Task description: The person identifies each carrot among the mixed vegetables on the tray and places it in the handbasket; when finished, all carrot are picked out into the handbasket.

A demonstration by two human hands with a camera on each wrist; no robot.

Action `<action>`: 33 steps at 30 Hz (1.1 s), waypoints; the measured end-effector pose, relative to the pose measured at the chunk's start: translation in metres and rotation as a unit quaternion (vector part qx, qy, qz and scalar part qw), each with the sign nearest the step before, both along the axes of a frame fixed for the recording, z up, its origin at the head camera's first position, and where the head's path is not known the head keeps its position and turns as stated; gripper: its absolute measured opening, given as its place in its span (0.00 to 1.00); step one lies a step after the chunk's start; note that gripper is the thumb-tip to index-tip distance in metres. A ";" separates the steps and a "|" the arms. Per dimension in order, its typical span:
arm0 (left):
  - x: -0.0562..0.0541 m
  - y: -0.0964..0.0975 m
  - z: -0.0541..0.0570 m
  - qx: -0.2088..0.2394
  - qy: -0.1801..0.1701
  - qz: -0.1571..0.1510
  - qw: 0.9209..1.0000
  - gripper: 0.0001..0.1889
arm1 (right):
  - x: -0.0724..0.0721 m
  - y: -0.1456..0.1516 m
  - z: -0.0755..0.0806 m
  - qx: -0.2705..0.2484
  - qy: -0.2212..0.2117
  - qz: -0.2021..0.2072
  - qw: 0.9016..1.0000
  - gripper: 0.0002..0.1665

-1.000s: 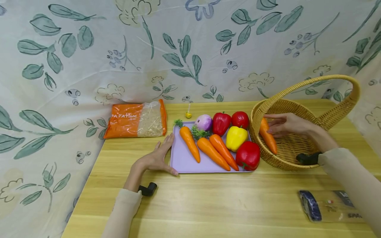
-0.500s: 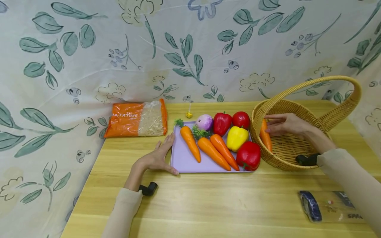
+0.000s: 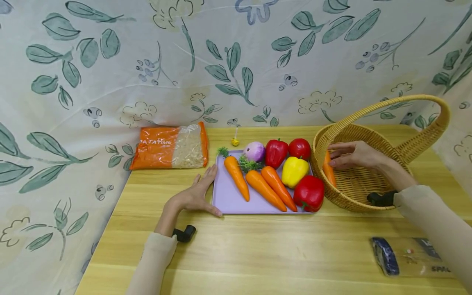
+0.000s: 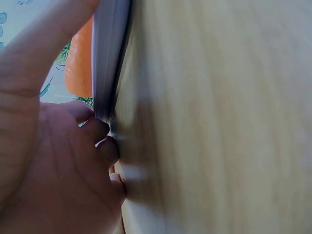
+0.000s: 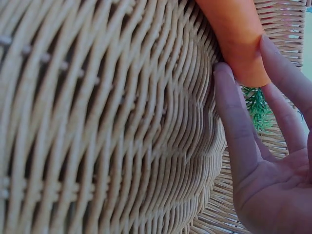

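My right hand (image 3: 355, 156) reaches into the wicker basket (image 3: 363, 201) and holds a carrot (image 3: 329, 174) by its thick end, close to the basket's left inner wall. In the right wrist view, thumb and fingers lie on either side of the carrot (image 5: 239, 39), with green leaves below its end. My left hand (image 3: 193, 196) rests at the left edge of the lilac tray (image 3: 228, 205), fingers spread and thumb at the front corner. On the tray lie several more vegetables: carrots (image 3: 236, 178), a purple onion (image 3: 254, 151), a yellow pepper (image 3: 295, 171) and a red pepper (image 3: 309, 193).
An orange bag (image 3: 158, 147) of pale dry food lies behind my left hand. A yellow lollipop (image 3: 235, 141) lies behind the tray. A clear packet (image 3: 409, 257) with a dark blue end is at front right, partly under my right sleeve. The basket handle (image 3: 391, 101) arches high.
Within the basket, the carrot in my right hand has swung closer to the left wall and shows less of its length. My left hand stays at the tray.
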State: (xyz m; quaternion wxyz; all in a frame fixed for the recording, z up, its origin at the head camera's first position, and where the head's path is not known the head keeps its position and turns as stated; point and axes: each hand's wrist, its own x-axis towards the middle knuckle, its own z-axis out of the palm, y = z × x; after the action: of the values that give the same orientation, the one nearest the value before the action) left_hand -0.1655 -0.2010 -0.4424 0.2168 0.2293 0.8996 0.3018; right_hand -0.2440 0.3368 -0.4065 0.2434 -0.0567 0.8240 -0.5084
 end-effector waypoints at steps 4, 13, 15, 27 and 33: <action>0.000 0.000 -0.001 0.000 -0.001 0.000 1.000 0.78 | -0.001 0.002 -0.001 -0.008 -0.004 -0.009 1.000 0.37; 0.000 0.000 -0.001 0.000 -0.005 0.001 1.000 0.78 | 0.000 0.005 0.015 0.057 0.015 0.072 0.996 0.41; 0.000 0.000 -0.001 0.000 -0.003 0.000 1.000 0.78 | 0.002 0.006 0.022 0.055 0.012 0.091 0.994 0.40; 0.000 0.000 -0.002 -0.003 -0.004 -0.003 1.000 0.78 | 0.049 -0.006 0.071 0.148 0.079 0.118 0.979 0.33; 0.000 -0.001 -0.002 -0.004 -0.003 -0.002 1.000 0.78 | 0.083 -0.017 0.086 0.154 0.103 0.112 0.976 0.31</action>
State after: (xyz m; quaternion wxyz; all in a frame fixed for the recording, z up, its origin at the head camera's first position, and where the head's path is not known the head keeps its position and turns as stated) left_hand -0.1658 -0.2016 -0.4439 0.2208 0.2293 0.8999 0.2981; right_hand -0.1613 0.3197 -0.3205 0.2182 -0.1626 0.9014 -0.3369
